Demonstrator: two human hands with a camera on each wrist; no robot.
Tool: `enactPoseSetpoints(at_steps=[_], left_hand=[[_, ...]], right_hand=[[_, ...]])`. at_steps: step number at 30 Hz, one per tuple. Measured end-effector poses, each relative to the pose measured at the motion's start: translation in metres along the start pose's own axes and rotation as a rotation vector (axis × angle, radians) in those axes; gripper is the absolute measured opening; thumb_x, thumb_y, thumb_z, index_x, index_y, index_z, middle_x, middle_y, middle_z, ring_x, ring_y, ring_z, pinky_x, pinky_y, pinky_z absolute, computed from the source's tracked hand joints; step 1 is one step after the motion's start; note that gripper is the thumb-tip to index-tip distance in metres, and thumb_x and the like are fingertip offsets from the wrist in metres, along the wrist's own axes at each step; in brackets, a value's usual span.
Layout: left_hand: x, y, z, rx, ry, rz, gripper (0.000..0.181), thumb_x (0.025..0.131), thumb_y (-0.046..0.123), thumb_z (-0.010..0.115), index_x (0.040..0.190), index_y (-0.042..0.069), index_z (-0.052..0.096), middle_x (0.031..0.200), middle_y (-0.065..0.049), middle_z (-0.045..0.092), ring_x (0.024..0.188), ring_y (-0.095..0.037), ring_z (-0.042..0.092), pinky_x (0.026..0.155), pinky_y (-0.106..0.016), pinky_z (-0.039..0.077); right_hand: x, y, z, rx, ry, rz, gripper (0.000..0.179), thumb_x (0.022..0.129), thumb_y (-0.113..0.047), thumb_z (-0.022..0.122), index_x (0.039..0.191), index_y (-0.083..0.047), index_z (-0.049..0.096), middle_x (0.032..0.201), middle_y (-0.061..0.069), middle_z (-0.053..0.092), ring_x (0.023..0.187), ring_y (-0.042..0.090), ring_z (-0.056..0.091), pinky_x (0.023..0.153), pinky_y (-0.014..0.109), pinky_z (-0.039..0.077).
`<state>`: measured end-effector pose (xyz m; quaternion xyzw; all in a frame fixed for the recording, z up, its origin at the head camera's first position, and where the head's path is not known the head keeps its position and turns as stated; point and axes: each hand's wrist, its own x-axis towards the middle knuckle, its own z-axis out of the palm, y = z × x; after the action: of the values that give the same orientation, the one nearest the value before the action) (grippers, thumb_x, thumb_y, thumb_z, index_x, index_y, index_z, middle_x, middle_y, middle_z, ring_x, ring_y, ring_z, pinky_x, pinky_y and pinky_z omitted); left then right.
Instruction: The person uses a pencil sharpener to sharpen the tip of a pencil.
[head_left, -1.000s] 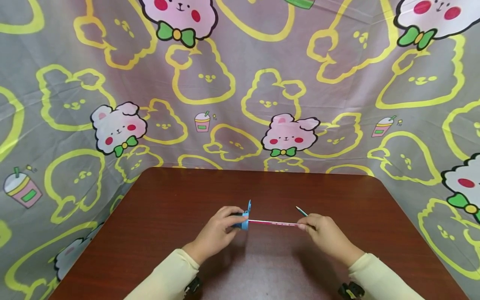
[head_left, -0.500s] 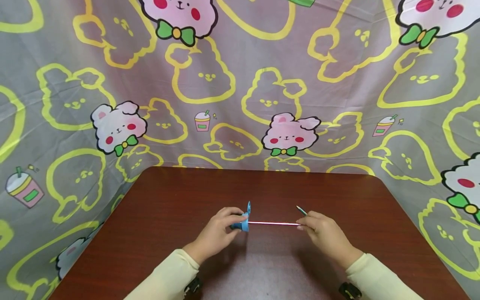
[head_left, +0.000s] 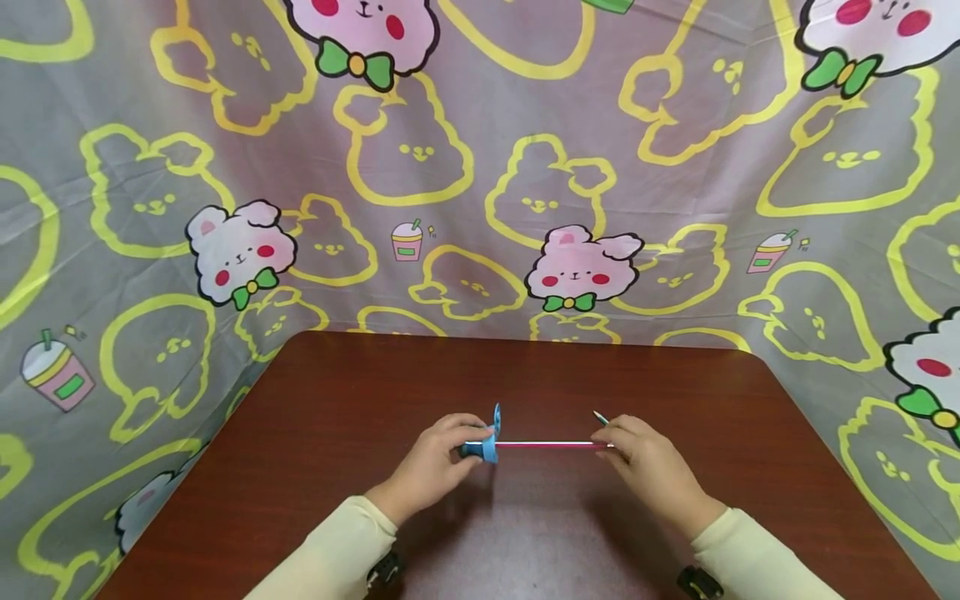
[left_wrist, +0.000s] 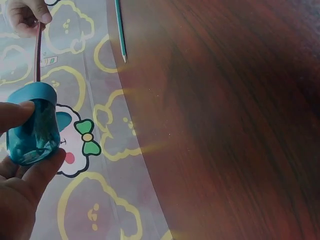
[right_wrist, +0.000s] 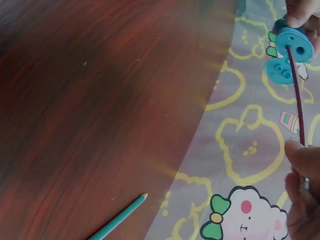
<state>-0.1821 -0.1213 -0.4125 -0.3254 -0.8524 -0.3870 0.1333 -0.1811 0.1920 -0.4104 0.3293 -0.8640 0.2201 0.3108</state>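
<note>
My left hand (head_left: 438, 458) holds a blue pencil sharpener (left_wrist: 37, 125) with a see-through body, thumb on one side and fingers on the other. Its round lid (right_wrist: 279, 71) hangs flipped open, and the top has two holes of different sizes. A reddish-pink pencil (head_left: 551, 444) runs level from the smaller hole across to my right hand (head_left: 648, 467). The right thumb and fingers pinch that pencil near its far end. The pencil's tip is hidden inside the sharpener. A teal pencil (right_wrist: 120, 217) lies on the table just beyond the right hand, partly covered by it in the head view.
Both hands are above a dark reddish-brown table (head_left: 360, 383) with rounded far corners. A grey cloth (head_left: 480, 192) printed with yellow outlines and pink rabbit faces hangs behind and beside it.
The pink pencil has turned about its length, showing different stripes, and the right fingers have shifted on it. The left hand keeps its hold on the sharpener, nearly still.
</note>
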Motion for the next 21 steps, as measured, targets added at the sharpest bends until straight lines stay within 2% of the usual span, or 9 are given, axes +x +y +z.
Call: enactPoseSetpoints(at_steps=[2,4,6,8,12,14,15,17,21], left_hand=[[0.000,0.001,0.000,-0.011,-0.001,-0.011,0.042,0.076,-0.005,0.077,0.116,0.005,0.070,0.116,-0.010,0.062,0.093,-0.020,0.058,0.062,-0.020,0.049],[-0.001,0.001,-0.001,-0.012,-0.010,-0.008,0.042,0.076,-0.005,0.077,0.117,0.004,0.069,0.116,-0.011,0.062,0.092,-0.020,0.058,0.062,-0.021,0.050],[-0.002,0.001,0.000,0.005,-0.017,0.010,0.043,0.076,-0.005,0.077,0.117,0.003,0.069,0.117,-0.011,0.062,0.096,-0.022,0.058,0.063,-0.021,0.050],[-0.002,0.001,0.000,0.030,-0.022,0.042,0.043,0.076,-0.006,0.077,0.117,0.003,0.069,0.117,-0.012,0.062,0.100,-0.024,0.058,0.064,-0.020,0.051],[-0.001,0.000,0.000,0.091,-0.014,0.127,0.042,0.075,-0.008,0.077,0.114,0.005,0.071,0.116,-0.011,0.062,0.107,-0.026,0.057,0.068,-0.018,0.051],[-0.001,-0.001,0.001,0.100,-0.009,0.147,0.041,0.074,-0.009,0.077,0.113,0.005,0.071,0.116,-0.011,0.062,0.108,-0.026,0.057,0.070,-0.017,0.051],[-0.001,-0.001,0.001,0.096,-0.007,0.145,0.041,0.075,-0.009,0.077,0.113,0.005,0.071,0.116,-0.011,0.063,0.108,-0.026,0.057,0.070,-0.017,0.051],[-0.001,0.000,0.000,0.071,-0.006,0.117,0.042,0.075,-0.009,0.076,0.114,0.004,0.071,0.116,-0.013,0.062,0.107,-0.027,0.057,0.068,-0.017,0.052],[-0.001,0.000,0.000,0.018,0.006,0.018,0.043,0.075,-0.007,0.077,0.116,0.004,0.070,0.117,-0.012,0.062,0.103,-0.026,0.058,0.066,-0.019,0.052]], right_hand=[[0.000,0.001,0.002,-0.006,0.060,-0.067,0.010,0.085,-0.019,0.075,0.083,-0.010,0.072,0.082,-0.007,0.059,0.073,0.009,0.057,0.063,0.022,0.048],[-0.001,0.001,0.003,-0.009,0.091,-0.109,0.032,0.096,-0.034,0.058,0.080,-0.009,0.071,0.079,-0.007,0.058,0.069,0.009,0.056,0.060,0.020,0.046],[-0.001,0.001,0.002,0.005,0.075,-0.109,0.044,0.099,-0.039,0.047,0.080,-0.009,0.072,0.077,-0.007,0.058,0.067,0.006,0.055,0.059,0.019,0.046],[-0.001,0.000,0.000,0.060,-0.008,-0.043,0.028,0.095,-0.029,0.061,0.079,-0.009,0.072,0.076,-0.009,0.059,0.066,0.003,0.055,0.057,0.018,0.046],[0.002,-0.002,-0.007,0.283,-0.321,0.246,0.002,0.080,-0.008,0.075,0.081,-0.009,0.074,0.077,-0.007,0.066,0.066,-0.001,0.053,0.056,0.020,0.046],[0.003,-0.002,-0.010,0.331,-0.397,0.360,0.001,0.083,-0.008,0.073,0.084,-0.008,0.074,0.079,-0.005,0.068,0.068,0.000,0.053,0.058,0.022,0.046],[0.004,-0.002,-0.010,0.330,-0.404,0.377,0.002,0.084,-0.009,0.072,0.085,-0.008,0.074,0.079,-0.005,0.068,0.069,0.001,0.053,0.059,0.023,0.047],[0.005,-0.002,-0.008,0.280,-0.349,0.336,0.004,0.082,-0.008,0.074,0.087,-0.009,0.074,0.083,-0.006,0.066,0.071,0.003,0.056,0.061,0.024,0.048],[0.003,-0.003,0.000,0.099,-0.123,0.142,0.024,0.068,-0.002,0.083,0.088,-0.012,0.073,0.086,-0.009,0.062,0.076,0.005,0.058,0.065,0.021,0.050]])
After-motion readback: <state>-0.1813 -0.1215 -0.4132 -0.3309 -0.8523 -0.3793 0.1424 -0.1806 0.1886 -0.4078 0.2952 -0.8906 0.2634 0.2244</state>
